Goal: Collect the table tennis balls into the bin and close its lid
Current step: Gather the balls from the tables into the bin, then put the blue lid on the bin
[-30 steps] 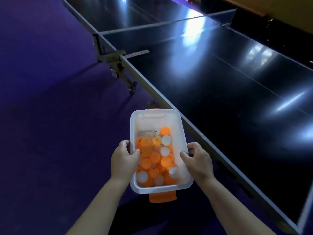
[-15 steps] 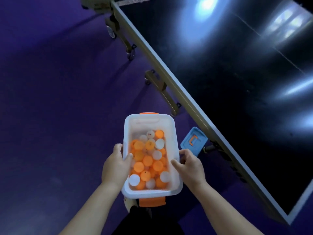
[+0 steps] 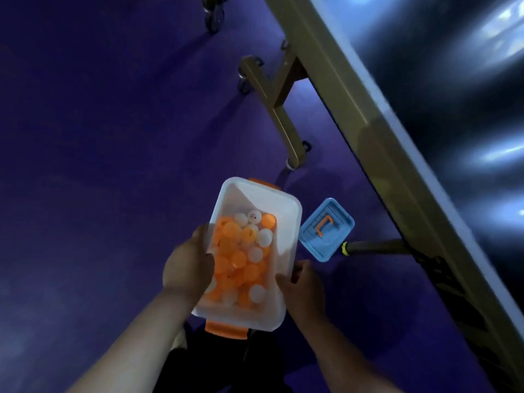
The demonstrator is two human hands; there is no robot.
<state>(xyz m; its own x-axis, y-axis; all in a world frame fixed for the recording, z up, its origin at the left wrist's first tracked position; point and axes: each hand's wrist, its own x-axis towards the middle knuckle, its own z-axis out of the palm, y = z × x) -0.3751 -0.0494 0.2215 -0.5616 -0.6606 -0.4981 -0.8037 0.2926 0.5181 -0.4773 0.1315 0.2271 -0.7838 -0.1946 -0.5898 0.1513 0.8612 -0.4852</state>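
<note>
A clear plastic bin with orange latches is held in front of me, above the purple floor. Several orange and white table tennis balls fill its near half. My left hand grips the bin's left rim, thumb over the edge. My right hand grips the right rim near the front corner. The bin's blue lid, with an orange handle, lies flat on the floor just right of the bin, under the table's edge.
The dark table tennis table runs diagonally along the right, its frame edge close to the lid. A wheeled table leg stands on the purple floor beyond the bin. A black tube with a yellow band lies beside the lid.
My view has tilted down toward the floor and the blue lid has come into sight to the right. The bin has turned slightly clockwise; both hands keep their hold.
</note>
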